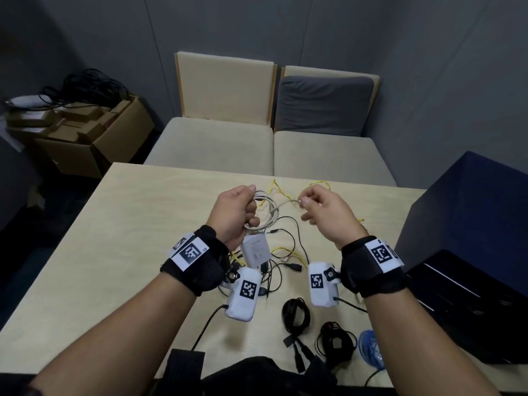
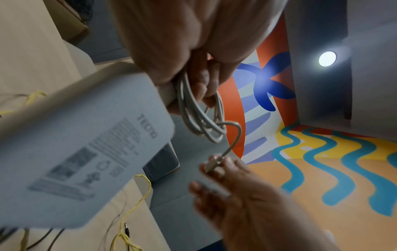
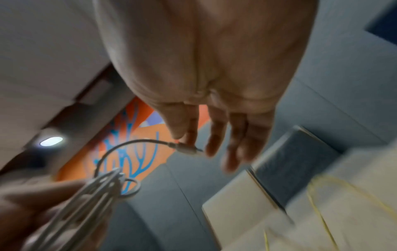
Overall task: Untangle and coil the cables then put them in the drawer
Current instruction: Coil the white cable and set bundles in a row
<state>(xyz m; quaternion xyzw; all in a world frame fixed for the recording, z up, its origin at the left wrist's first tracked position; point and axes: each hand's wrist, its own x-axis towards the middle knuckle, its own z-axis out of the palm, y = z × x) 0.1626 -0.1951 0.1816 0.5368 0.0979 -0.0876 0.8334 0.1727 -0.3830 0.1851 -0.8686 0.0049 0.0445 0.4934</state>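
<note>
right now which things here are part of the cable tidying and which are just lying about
Job:
white cable, coiled in left hand
its plug, pinched by right hand
white charger
yellow cable
black cables

Lying about:
cardboard boxes
chairs

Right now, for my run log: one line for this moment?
left hand: holds coiled white cable | right hand: pinches its plug | black coils: on table

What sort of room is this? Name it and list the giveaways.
Probably a small office meeting booth or lounge nook: a light wooden table, two cushioned beige seats against grey panelled walls, and cardboard boxes of spare cables in the corner.
</note>
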